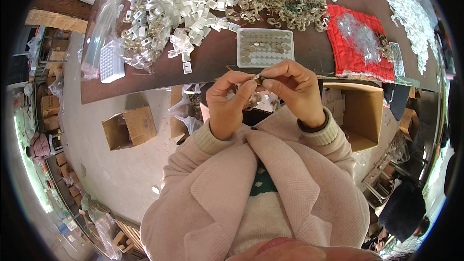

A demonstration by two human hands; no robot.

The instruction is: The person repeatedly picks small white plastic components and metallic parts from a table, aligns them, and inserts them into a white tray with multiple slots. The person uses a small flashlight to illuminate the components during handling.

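My left hand (229, 105) and my right hand (296, 92) meet above the table's near edge. Thumb and forefinger of each are pinched together on one small shiny piece (257, 77), mostly covered by the fingertips; its kind cannot be made out. Just beyond them lies a pale tray (266, 64) with rows of small round discs, some silvery and some brownish. Behind the tray spreads a tangled heap of small ring-shaped pieces with brownish and green bits (282, 2). Left of it is a large pile of small white plastic cases (208, 0).
At the right, a red quilted cloth (338, 48) bears clear plastic bits (360, 38). More translucent pieces (403, 5) line the far right. A white gridded tray (112, 63) sits at the left edge. Open cardboard boxes (140, 126) (365, 116) stand below the table.
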